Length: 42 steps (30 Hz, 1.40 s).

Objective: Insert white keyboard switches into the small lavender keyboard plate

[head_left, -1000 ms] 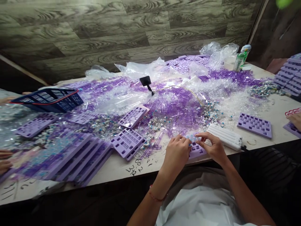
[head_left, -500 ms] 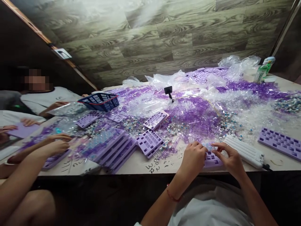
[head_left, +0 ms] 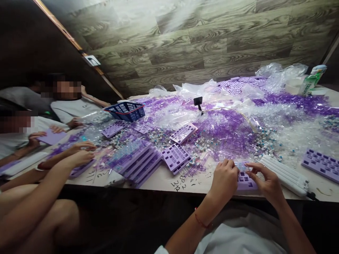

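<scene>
A purple keyboard case (head_left: 245,183) with rows of square openings lies at the table's front edge, right before me. Clear pieces (head_left: 241,166) cover its far rows. My left hand (head_left: 225,178) is closed round the case's left end, its fingertips curled over the top and mostly hidden. Over the right part of the case, my right hand (head_left: 267,181) has thumb and index finger bent together in a pinch; whatever is between them is too small to make out. A white ribbed bar-shaped object (head_left: 284,175) rests just beyond my right hand.
Purple cases are stacked (head_left: 137,164) left of centre, near another case (head_left: 177,158). Clear and purple plastic parts (head_left: 227,130) heap across the middle. A blue basket (head_left: 125,111) stands farther back; a co-worker's hands (head_left: 82,155) work at left. Another case (head_left: 321,165) lies right.
The whole view has shifted, so the scene sits farther right and more of the co-workers shows at left. My hands stay at the same keyboard case with nearly the same grip.
</scene>
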Motion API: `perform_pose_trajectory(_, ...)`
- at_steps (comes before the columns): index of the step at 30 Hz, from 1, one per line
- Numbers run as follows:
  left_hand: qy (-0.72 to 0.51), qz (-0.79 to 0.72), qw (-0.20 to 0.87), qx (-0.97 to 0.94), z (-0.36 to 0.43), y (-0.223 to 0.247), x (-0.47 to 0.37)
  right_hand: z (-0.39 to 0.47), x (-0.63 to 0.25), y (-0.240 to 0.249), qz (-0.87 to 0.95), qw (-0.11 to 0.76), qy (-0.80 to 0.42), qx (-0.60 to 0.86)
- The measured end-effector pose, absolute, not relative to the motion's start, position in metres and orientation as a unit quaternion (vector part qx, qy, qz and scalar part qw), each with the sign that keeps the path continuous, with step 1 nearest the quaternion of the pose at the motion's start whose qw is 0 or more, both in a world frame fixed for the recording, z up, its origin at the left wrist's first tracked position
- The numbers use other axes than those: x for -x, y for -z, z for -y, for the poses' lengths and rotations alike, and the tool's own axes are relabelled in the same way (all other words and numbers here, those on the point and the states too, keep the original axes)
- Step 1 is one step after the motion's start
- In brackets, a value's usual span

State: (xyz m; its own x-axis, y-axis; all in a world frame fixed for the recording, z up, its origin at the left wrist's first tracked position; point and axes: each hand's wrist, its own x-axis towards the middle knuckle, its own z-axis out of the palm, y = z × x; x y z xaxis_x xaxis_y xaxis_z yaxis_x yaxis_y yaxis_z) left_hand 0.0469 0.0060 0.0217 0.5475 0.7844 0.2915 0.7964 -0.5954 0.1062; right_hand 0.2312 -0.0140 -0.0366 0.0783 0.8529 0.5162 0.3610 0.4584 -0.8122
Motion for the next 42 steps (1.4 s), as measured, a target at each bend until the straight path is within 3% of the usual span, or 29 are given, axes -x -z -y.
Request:
perform_pose_trajectory(8, 0.163, 0.448, 0.031, 0.878, -0.007, -0.017, -0.047, 0.013, -0.228, 0.032, 0.633, 0.574, -0.219, 0.472)
perform_pose_trajectory(27, 0.311, 0.507, -0.009, 0.804, 0.002, 0.009, -0.050, 0.013, -0.226, 0.019, 0.627, 0.572, -0.236, 0.474)
perform_pose_trajectory(42, 0.323, 0.510, -0.032, 0.797, 0.002, 0.013, -0.046, 0.012, -0.225, 0.019, 0.623, 0.574, -0.233, 0.478)
